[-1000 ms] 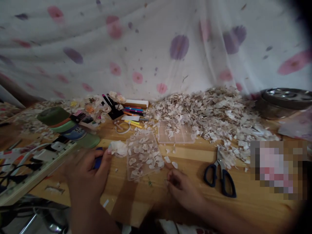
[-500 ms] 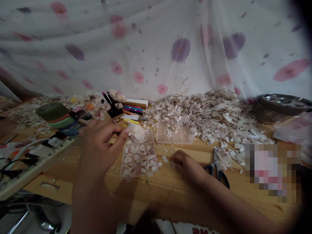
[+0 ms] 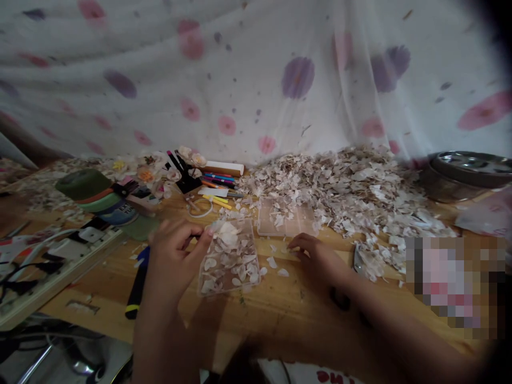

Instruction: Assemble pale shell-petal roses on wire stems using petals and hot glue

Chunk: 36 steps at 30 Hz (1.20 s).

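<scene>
My left hand (image 3: 182, 242) pinches a white petal flower (image 3: 229, 234) between thumb and fingers, over the back of a clear plastic box (image 3: 230, 290). White petals (image 3: 248, 269) lie scattered inside that box. To the right, my right hand (image 3: 318, 260) rests low over the wooden table with its fingers closed together; what they hold, if anything, is too small to make out. Several loose petals (image 3: 282, 272) lie just left of its fingertips. Under my right forearm is a pair of scissors (image 3: 358, 258), mostly hidden.
A clear compartment lid (image 3: 288, 226) lies behind, partly under a large heap of petals (image 3: 340, 181). Pens (image 3: 218, 178) sit at the back. On the left are a bottle (image 3: 100, 197), a power strip (image 3: 76, 253) and a dark-handled tool (image 3: 138, 285). A metal bowl (image 3: 464, 176) stands at right.
My left hand has lowered the flower slightly toward the box, uncovering the dark-handled tool. My right hand has shifted a little right, its forearm now covering most of the scissors. Another loose petal shows on the table.
</scene>
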Each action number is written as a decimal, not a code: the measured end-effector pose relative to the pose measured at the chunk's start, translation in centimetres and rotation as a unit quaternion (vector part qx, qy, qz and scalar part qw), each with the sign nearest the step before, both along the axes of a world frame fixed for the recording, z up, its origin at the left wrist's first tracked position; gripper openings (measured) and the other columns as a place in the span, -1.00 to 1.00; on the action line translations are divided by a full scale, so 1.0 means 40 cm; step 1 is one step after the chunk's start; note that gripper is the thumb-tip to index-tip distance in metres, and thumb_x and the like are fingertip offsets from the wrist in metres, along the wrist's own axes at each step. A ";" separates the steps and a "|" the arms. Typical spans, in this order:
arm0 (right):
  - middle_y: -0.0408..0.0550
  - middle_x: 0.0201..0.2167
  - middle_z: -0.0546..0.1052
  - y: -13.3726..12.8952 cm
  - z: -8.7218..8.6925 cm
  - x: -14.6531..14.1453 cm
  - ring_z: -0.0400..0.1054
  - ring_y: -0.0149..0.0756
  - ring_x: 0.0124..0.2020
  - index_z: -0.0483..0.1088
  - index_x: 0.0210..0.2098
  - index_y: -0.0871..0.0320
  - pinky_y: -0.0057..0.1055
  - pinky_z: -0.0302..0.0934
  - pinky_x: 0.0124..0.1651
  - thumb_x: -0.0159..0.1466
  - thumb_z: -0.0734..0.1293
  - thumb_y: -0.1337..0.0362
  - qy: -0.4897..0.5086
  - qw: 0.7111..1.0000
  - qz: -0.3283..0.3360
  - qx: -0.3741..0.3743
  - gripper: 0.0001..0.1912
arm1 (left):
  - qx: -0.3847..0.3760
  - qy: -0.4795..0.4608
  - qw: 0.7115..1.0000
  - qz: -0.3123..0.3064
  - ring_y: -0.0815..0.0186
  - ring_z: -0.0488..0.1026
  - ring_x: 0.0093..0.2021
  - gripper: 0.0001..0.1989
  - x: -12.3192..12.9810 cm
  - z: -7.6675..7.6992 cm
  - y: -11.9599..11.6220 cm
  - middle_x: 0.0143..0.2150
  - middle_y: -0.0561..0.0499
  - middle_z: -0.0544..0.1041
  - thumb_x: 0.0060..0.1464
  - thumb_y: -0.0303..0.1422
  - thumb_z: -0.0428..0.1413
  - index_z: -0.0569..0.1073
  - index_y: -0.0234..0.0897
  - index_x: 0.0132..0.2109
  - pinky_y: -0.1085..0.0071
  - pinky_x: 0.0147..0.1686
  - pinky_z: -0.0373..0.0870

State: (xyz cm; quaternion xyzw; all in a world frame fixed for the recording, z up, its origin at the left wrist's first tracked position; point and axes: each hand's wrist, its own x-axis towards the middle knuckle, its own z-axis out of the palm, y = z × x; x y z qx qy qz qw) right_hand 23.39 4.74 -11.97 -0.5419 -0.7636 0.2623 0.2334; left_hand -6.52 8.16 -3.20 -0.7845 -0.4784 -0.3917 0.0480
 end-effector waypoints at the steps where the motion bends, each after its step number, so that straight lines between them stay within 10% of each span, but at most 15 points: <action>1: 0.05 -0.08 0.43 0.014 -0.002 0.005 0.33 -0.25 -0.04 0.42 -0.12 0.15 -0.31 0.19 0.05 0.21 0.16 0.56 -0.010 1.000 0.010 0.005 -0.65 | 0.001 -0.004 1.000 0.007 0.32 0.21 -0.48 -0.79 -0.008 0.001 -0.009 -0.57 0.11 0.30 0.08 -0.35 0.15 0.36 -0.24 -0.49 0.35 -0.42 0.09; 14: 0.07 -0.17 0.47 0.077 0.045 -0.015 0.32 -0.17 -0.12 0.44 -0.30 0.17 -0.24 0.22 -0.03 0.31 0.21 0.35 -0.084 0.987 0.120 0.060 -0.84 | 0.003 -0.034 0.991 0.131 0.35 0.27 -0.48 -0.82 -0.151 -0.014 -0.118 -0.54 0.12 0.35 0.06 -0.34 0.15 0.37 -0.22 -0.47 0.38 -0.44 0.16; 25: 0.04 -0.34 0.46 0.120 0.055 -0.238 0.28 -0.15 -0.19 0.49 -0.43 0.20 -0.23 0.13 -0.10 0.22 0.28 0.43 -0.155 0.951 0.252 0.087 -0.84 | 0.066 0.021 0.986 0.151 0.34 0.22 -0.52 -0.82 -0.174 -0.029 -0.145 -0.57 0.11 0.31 0.07 -0.34 0.16 0.37 -0.23 -0.46 0.36 -0.44 0.09; 31: 0.09 -0.13 0.42 0.115 0.036 -0.279 0.24 -0.09 -0.07 0.45 -0.09 0.20 -0.19 0.12 -0.01 0.15 0.37 0.38 -0.161 0.953 0.245 0.082 -0.69 | 0.024 0.023 0.987 0.155 0.31 0.24 -0.50 -0.80 -0.188 -0.048 -0.154 -0.57 0.09 0.31 0.08 -0.34 0.16 0.37 -0.24 -0.47 0.35 -0.45 0.11; 36: 0.08 -0.18 0.44 0.135 0.028 -0.290 0.26 -0.14 -0.11 0.52 -0.27 0.21 -0.26 0.15 -0.06 0.25 0.30 0.39 -0.161 0.958 0.225 0.080 -0.86 | 0.032 0.022 0.985 0.169 0.31 0.24 -0.50 -0.80 -0.193 -0.042 -0.152 -0.57 0.09 0.32 0.08 -0.33 0.15 0.37 -0.23 -0.47 0.34 -0.44 0.09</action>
